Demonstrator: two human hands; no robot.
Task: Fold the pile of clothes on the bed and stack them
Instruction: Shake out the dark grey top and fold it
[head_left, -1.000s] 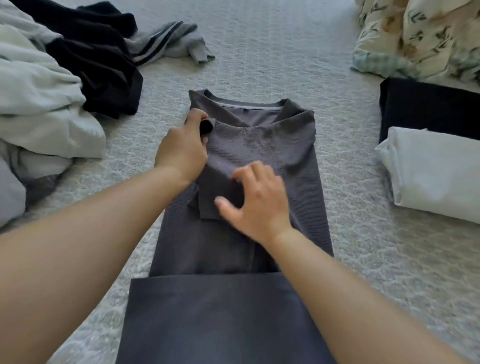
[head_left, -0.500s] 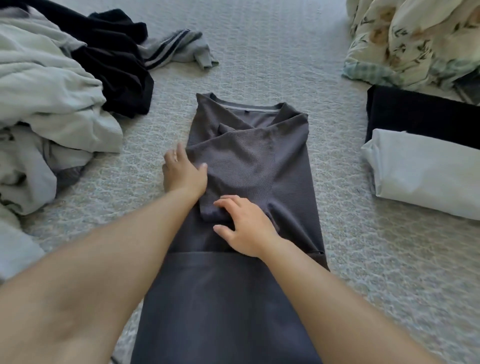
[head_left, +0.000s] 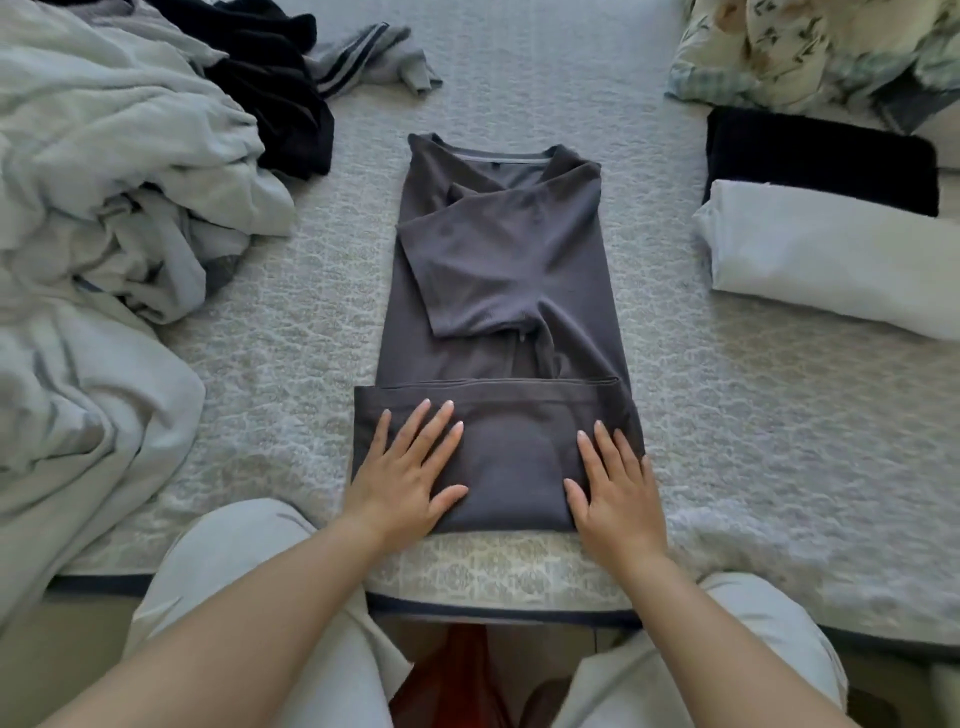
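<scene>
A dark grey T-shirt (head_left: 514, 270) lies lengthwise on the bed, sides and sleeves folded inward, collar at the far end. Its bottom hem is turned up into a flat band near the bed's front edge. My left hand (head_left: 402, 473) lies flat on the left part of that band, fingers straight and spread. My right hand (head_left: 613, 486) presses flat on the band's right part. A pile of unfolded clothes (head_left: 104, 171), pale grey-green with black pieces, sits at the left. Folded white (head_left: 831, 260) and black (head_left: 821, 156) garments lie at the right.
The patterned bedspread (head_left: 753, 441) covers the bed, whose dark-trimmed front edge (head_left: 498, 613) runs just behind my knees. A floral quilt (head_left: 810, 47) bunches at the far right. A grey striped garment (head_left: 374, 57) lies at the far left-centre.
Both hands have left the folded sleeve area and drawn back toward me. They now lie flat on the turned-up bottom band of the shirt. The camera has pulled back.
</scene>
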